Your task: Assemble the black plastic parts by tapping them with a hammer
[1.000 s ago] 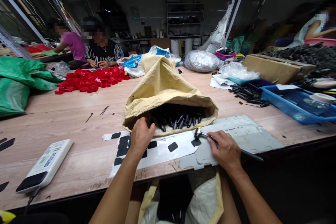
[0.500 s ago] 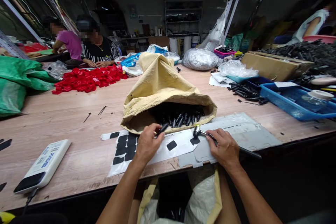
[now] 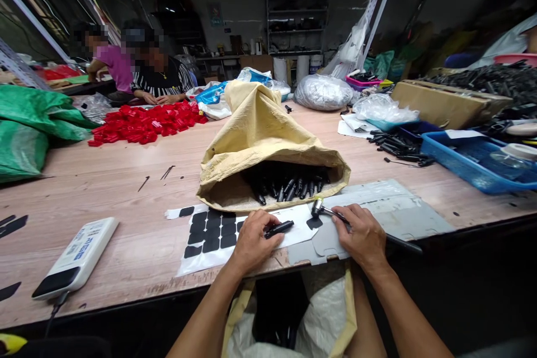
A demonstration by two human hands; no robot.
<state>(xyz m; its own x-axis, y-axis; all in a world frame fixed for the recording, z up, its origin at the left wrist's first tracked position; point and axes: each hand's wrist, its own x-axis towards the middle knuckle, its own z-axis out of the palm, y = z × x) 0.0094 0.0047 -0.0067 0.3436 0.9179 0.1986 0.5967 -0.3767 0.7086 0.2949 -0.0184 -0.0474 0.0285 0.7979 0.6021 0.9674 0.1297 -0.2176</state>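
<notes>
Holding with closed grip a black tube [image 3: 280, 229] in the left hand [image 3: 254, 239] and hammer [image 3: 318, 207] in the right hand [image 3: 361, 235], before the yellow sack [image 3: 255, 137] (red pieces [image 3: 146, 123] left of it, blue tray [image 3: 461, 163] right).

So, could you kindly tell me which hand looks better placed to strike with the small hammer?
Probably the right hand: it grips the hammer, whose head sticks out free beyond the grip. The left hand seems less suited, as it holds a black tubular piece.
</notes>
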